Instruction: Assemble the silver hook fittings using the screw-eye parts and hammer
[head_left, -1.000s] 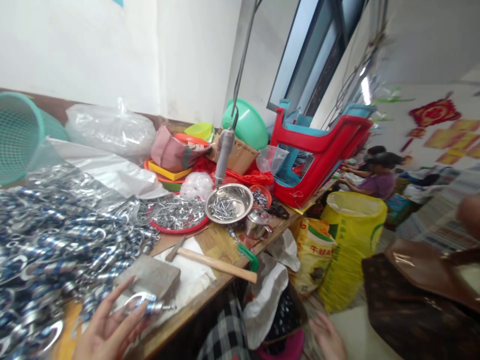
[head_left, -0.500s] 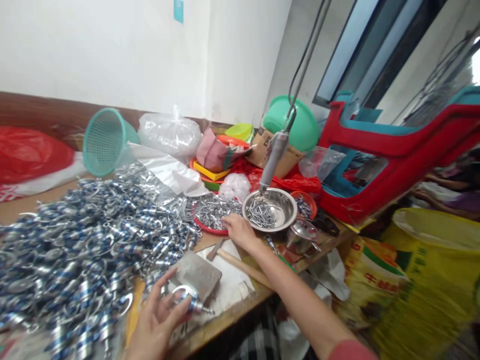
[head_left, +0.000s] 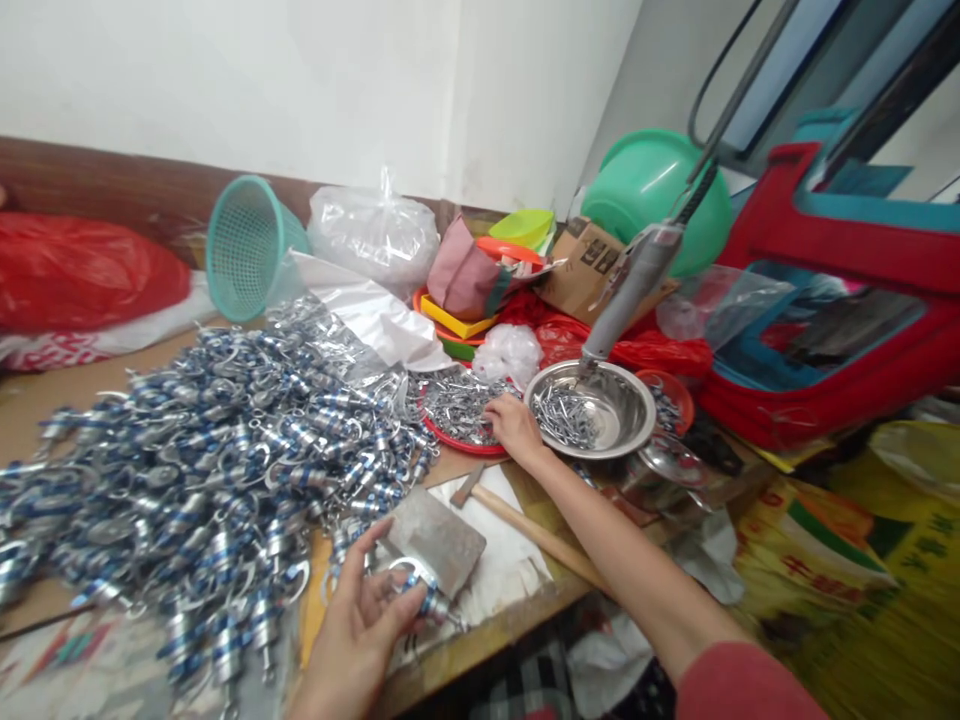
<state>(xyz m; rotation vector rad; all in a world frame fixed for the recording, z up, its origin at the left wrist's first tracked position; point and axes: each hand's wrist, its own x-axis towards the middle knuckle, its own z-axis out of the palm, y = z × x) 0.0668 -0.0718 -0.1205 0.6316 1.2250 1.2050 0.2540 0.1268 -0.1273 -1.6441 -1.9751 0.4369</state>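
My left hand (head_left: 369, 622) holds one blue-and-silver metal piece (head_left: 429, 600) with a curved arm, beside a flat metal block (head_left: 439, 540). The fingers of my right hand (head_left: 514, 425) are bent down at the edge of a red plate (head_left: 469, 447) heaped with small metal parts; whatever is between the fingertips is hidden. A hammer (head_left: 536, 530) with a wooden handle lies under my right forearm, on white paper (head_left: 517, 580). To the left spreads a large pile of blue-and-silver metal pieces (head_left: 217, 460).
A steel bowl (head_left: 630, 410) with pins stands right of the plate, under a hanging grey tool (head_left: 634, 290). Behind are a green basket (head_left: 244, 250), plastic bags and a green basin (head_left: 652, 190). A red stool (head_left: 832, 400) is at the right.
The view has shifted, so the table's contents appear further right. My right hand stays at the plate and my left hand keeps hold of the metal piece.
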